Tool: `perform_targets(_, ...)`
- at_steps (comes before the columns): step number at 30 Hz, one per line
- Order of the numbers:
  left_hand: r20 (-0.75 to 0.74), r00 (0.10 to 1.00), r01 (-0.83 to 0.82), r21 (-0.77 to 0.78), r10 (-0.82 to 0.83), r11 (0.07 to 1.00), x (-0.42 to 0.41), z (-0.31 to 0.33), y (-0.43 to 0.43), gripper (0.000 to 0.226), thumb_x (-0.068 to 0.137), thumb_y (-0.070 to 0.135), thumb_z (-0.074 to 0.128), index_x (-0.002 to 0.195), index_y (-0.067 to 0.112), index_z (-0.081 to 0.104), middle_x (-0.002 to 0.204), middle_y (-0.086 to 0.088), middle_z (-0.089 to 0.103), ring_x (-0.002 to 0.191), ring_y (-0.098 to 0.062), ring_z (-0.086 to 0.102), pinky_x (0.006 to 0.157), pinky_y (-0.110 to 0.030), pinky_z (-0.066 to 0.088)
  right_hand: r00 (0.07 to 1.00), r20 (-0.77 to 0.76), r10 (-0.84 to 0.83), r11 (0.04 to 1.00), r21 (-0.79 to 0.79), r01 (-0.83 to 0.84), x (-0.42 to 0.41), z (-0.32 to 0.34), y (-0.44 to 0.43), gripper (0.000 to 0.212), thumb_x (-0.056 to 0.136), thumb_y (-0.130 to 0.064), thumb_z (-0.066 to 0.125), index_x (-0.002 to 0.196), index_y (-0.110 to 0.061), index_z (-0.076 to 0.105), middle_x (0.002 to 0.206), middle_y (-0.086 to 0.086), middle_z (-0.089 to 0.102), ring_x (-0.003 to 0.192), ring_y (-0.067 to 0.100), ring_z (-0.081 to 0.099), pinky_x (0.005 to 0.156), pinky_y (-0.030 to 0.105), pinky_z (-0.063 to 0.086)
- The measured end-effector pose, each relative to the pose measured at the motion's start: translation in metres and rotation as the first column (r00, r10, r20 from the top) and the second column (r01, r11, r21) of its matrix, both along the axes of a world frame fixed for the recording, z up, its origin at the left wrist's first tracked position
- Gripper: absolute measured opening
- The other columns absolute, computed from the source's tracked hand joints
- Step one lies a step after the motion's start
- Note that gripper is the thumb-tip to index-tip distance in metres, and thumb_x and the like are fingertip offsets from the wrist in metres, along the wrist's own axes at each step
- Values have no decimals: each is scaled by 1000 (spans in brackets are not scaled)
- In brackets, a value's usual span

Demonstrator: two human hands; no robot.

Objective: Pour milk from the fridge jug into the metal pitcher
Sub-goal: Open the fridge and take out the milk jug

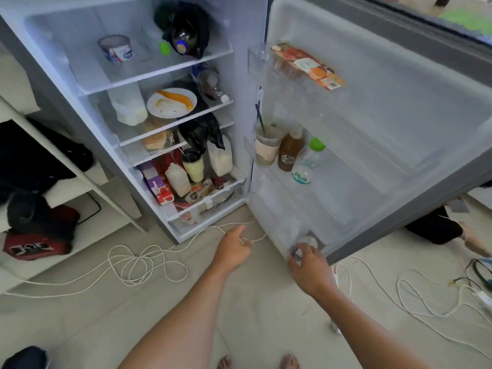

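Note:
The fridge stands open. A plastic jug of white liquid sits on the second shelf, another jug stands lower down, and a third is in the bottom drawer. My right hand reaches into the lowest door shelf, fingers curled over a round, pale-topped container that is blurred and partly hidden. My left hand hovers open and empty above the floor in front of the fridge's base. No metal pitcher is in view.
The open door swings out to the right, holding a cup, a brown bottle and a green-capped bottle. White cables loop across the tiled floor. White shelving with dark bags stands left. A person's leg shows behind the door.

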State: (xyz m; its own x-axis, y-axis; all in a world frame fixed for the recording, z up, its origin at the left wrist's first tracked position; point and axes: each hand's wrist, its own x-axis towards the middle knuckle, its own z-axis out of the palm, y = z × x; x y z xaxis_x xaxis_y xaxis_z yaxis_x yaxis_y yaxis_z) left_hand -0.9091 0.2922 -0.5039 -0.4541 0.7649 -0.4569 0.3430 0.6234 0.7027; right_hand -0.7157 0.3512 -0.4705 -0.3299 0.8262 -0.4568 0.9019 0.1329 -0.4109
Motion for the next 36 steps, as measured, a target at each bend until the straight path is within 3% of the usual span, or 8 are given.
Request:
perform_targets(7,33,998,59,-22,-59,998,13,-79,34,50,93,25,66,140,13,52,131,-10,59,116,-26,59,96,-26,42,996,-34,-85,996,37,86,-21,-72,34,54,96,-29,56,142,-6,40,146,15,41,130,34,43,108,44,39)
perform_targets(12,89,993,76,-27,-73,997,30,-123,61,53,95,28,64,144,19,48,129,-6,56,114,-23,58,96,-27,43,949,-90,-302,950,-108,293,-22,-111,69,52,97,-26,54,142,-3,39,139,20,46,118,37,55,95,40,46)
perform_targets(17,126,991,51,-49,-44,998,35,-150,80,56,94,28,66,146,18,48,131,-8,57,114,-24,61,95,-25,43,872,-146,-467,878,-191,438,-31,-140,92,64,98,-25,53,152,-4,26,149,17,43,134,34,44,106,37,38)
perform_targets(22,157,987,20,-51,-12,998,31,-164,91,56,95,26,65,147,18,47,136,-6,56,119,-20,59,92,-21,41,754,-129,-645,757,-248,605,-49,-158,115,53,99,-23,51,144,-1,36,138,17,53,125,34,52,89,28,39)
perform_targets(24,162,987,20,-49,-12,999,27,-170,94,54,95,25,64,146,18,48,135,-5,56,119,-17,58,89,-19,40,760,-36,-649,743,-240,624,-54,-161,125,44,101,-22,47,140,-4,40,137,17,53,126,31,51,96,30,42)
perform_targets(28,170,985,7,-48,1,999,22,-178,98,47,96,27,64,141,21,52,128,-2,58,111,-15,59,84,-20,40,899,190,-393,906,-87,415,-61,-162,133,39,102,-18,47,140,-13,43,139,12,51,131,30,48,104,33,42)
perform_targets(32,185,983,10,-56,0,998,16,-184,92,42,97,27,62,138,21,54,126,0,57,103,-12,55,83,-21,40,775,12,-632,759,-190,623,-61,-173,135,38,99,-23,52,132,-3,47,132,17,55,122,33,53,99,39,42)
perform_targets(36,193,981,-8,-66,21,998,8,-186,84,42,97,27,61,138,23,54,126,1,57,103,-11,54,84,-21,40,808,-8,-589,804,-109,585,-58,-185,132,40,97,-29,54,123,2,50,120,21,59,112,37,57,92,41,43)
